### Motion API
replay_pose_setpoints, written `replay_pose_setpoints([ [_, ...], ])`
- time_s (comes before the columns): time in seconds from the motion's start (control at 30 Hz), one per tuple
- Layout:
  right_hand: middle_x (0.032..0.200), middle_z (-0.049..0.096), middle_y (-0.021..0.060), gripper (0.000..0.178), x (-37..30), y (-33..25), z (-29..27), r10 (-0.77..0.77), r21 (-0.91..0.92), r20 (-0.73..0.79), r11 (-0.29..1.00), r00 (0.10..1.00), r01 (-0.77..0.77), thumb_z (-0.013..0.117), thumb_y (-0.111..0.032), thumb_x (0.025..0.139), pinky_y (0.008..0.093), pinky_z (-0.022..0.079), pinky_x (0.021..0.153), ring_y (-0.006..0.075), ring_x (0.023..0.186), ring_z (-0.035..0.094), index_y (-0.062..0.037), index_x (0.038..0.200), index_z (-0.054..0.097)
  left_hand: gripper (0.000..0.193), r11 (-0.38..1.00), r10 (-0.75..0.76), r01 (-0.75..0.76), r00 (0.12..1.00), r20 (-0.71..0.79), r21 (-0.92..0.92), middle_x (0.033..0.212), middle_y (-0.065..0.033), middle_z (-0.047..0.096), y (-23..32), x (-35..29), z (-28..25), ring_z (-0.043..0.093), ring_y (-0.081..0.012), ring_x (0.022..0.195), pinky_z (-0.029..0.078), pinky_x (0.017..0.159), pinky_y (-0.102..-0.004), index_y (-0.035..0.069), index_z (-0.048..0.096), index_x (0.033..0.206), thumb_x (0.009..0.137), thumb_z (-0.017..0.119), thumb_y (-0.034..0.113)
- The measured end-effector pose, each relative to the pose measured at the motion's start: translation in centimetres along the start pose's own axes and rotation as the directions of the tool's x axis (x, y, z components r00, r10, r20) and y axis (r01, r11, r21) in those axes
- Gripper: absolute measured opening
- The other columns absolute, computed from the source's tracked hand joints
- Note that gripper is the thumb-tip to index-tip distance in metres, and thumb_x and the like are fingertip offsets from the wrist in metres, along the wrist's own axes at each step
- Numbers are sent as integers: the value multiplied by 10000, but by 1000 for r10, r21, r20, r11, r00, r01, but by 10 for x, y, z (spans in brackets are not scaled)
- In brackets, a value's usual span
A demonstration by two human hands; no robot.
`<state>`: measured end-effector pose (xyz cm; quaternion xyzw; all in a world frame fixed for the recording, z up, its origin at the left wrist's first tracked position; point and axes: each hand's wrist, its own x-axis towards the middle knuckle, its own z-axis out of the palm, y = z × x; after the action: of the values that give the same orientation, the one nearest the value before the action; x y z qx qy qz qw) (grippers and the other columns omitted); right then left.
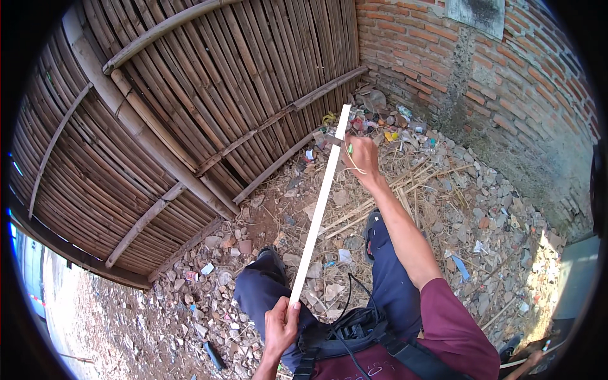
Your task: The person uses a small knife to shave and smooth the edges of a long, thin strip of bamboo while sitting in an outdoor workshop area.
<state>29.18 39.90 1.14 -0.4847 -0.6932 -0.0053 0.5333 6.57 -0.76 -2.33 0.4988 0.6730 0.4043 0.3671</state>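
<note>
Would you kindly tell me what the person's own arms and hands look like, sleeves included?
The left hand and right hand are bare, with no gloves. A short maroon fabric sleeve covers the right upper arm, leaving the right forearm uncovered. No watch shows on either wrist; the left sleeve is not visible.

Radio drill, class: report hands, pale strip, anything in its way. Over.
Left fingers closed on pale strip, lower end. Right fingers holding dark blade-like tool across strip's upper part. Strip slanting, visibly unblocked; dark cable to its right.
</note>
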Motion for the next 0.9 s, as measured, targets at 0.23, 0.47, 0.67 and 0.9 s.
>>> replay_pose_setpoints([
  [0.23,547,633,212,313,6,17,-7,-125,157,121,982,985,105,603,-147,958,429,483,501,318,489,670,13,712,713,285,996,24,-26,1000,19,86,538,-27,449,10,-2,-1,400,-78,505,336,493,-333,8,591,848,1066,655,181],
  [0.47,639,630,233,324,8,16,-14,-102,99,-5,990,995,102,621,-249,970,470,461,568,420,626,678,26,810,679,327,998,-10,7,999,45,65,523,-29,437,3,-22,1,376,-79,497,327,488,-342,7,557,828,1063,667,205],
  [0.67,825,700,339,422,33,118,-24,613,-6,-169,782,771,-623,558,-295,1006,558,534,786,529,895,721,83,870,690,333,989,-83,54,973,216,137,532,-20,466,-30,-49,-22,415,-55,514,311,485,-307,3,573,829,1061,684,213],
  [0.9,712,701,156,358,13,131,-10,421,123,349,865,837,-486,567,-269,981,435,493,602,243,615,641,-1,976,804,309,975,-140,130,989,-45,-181,590,72,450,-41,-16,-44,389,-10,516,277,460,-235,64,520,867,1135,565,212],
])
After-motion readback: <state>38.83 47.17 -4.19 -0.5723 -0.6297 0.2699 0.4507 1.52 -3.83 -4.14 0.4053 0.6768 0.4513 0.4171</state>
